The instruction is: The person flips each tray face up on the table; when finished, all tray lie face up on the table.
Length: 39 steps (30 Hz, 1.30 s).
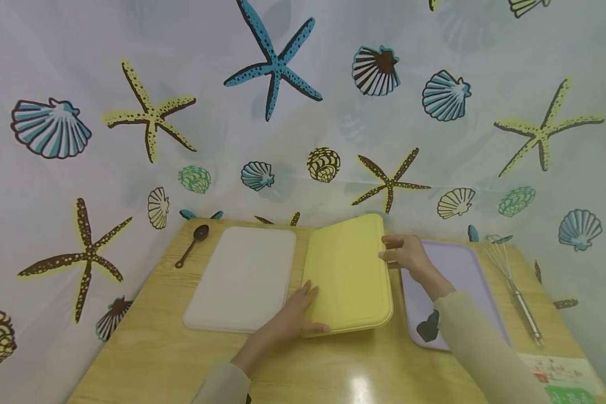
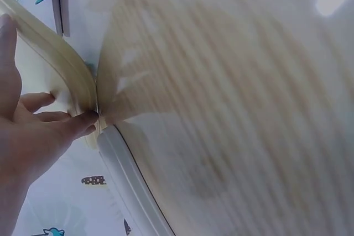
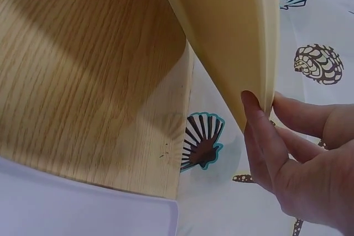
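A yellow tray [image 1: 348, 275] stands tilted in the middle of the wooden table, its right side raised and its left side low. My right hand [image 1: 406, 255] pinches the raised right edge, thumb on one face and fingers on the other, as the right wrist view shows. My left hand [image 1: 290, 314] lies at the tray's lower left corner. Its fingertips [image 2: 88, 119] touch the low edge close to the tabletop, and the thumb reaches along the near edge. Just left of that hand lies a white tray [image 1: 244, 278]; a purple tray [image 1: 454, 269] lies under my right forearm.
A dark brown spoon [image 1: 196, 242] lies at the far left of the table [image 1: 146, 348]. To the right of the purple tray is a metal whisk [image 1: 517, 292]. A printed sheet [image 1: 560, 373] sits at the near right corner. A shell-patterned curtain [image 1: 303, 129] surrounds the table.
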Available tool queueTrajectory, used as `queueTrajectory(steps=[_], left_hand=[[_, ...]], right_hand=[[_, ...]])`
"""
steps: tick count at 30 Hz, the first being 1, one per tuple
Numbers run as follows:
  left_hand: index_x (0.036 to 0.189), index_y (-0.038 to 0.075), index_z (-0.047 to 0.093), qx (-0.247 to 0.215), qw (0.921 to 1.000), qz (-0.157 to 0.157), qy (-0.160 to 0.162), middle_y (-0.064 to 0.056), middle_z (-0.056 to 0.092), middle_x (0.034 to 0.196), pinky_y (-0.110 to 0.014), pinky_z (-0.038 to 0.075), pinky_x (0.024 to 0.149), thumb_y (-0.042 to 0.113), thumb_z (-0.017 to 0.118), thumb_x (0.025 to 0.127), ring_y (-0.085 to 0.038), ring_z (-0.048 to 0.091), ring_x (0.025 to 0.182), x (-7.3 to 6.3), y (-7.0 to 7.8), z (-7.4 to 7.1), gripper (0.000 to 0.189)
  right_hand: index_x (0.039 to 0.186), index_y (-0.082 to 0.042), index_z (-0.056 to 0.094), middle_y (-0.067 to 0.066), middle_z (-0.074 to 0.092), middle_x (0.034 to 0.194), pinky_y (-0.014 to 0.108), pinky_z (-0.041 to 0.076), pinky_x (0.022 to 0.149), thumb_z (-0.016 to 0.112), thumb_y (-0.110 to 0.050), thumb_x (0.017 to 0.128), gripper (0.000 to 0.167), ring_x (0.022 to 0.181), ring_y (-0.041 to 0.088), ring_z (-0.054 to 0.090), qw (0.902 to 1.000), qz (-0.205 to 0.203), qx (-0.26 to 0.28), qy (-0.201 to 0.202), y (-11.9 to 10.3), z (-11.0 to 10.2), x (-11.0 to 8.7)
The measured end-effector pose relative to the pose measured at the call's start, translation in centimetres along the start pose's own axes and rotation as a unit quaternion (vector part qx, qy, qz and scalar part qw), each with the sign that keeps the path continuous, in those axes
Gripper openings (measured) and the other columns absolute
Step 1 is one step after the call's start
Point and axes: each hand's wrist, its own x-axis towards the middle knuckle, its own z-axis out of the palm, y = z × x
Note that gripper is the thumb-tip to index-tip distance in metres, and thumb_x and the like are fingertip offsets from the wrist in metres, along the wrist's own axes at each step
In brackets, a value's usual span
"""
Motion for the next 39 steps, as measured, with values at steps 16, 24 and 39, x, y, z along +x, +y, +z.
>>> queueTrajectory(steps=[16,24,39], left_hand=[[0.153,0.001,0.015,0.062,0.9978,0.021,-0.015,-0.021,0.003,0.159,-0.057,0.024,0.112,0.046,0.079,0.075,-0.042,0.013,0.143,-0.4,0.4,0.2,0.111],[0.153,0.004,0.018,0.057,0.9983,0.011,-0.011,-0.018,0.007,0.159,-0.056,0.025,0.112,0.045,0.078,0.076,-0.042,0.019,0.142,-0.7,0.8,0.3,0.107],[0.146,-0.003,0.033,0.049,0.9975,0.025,0.045,-0.028,0.028,0.151,-0.057,0.032,0.108,0.028,0.08,0.077,-0.045,0.033,0.135,-2.4,2.2,0.9,0.089]], right_hand=[[0.135,0.009,0.048,0.032,0.047,0.134,0.035,0.057,0.083,0.064,0.0,0.088,0.051,0.11,0.038,0.06,0.9998,-0.008,0.02,-0.003,-1.1,-0.3,-0.1],[0.135,0.011,0.047,0.03,0.05,0.13,0.036,0.057,0.083,0.062,0.0,0.09,0.048,0.105,0.032,0.062,0.9996,-0.008,0.025,-0.013,-2.0,-0.6,-0.5],[0.136,0.008,0.047,0.024,0.052,0.118,0.035,0.058,0.079,0.063,0.001,0.09,0.049,0.086,0.012,0.062,0.9977,-0.021,0.061,-0.021,-3.7,-0.1,-0.8]])
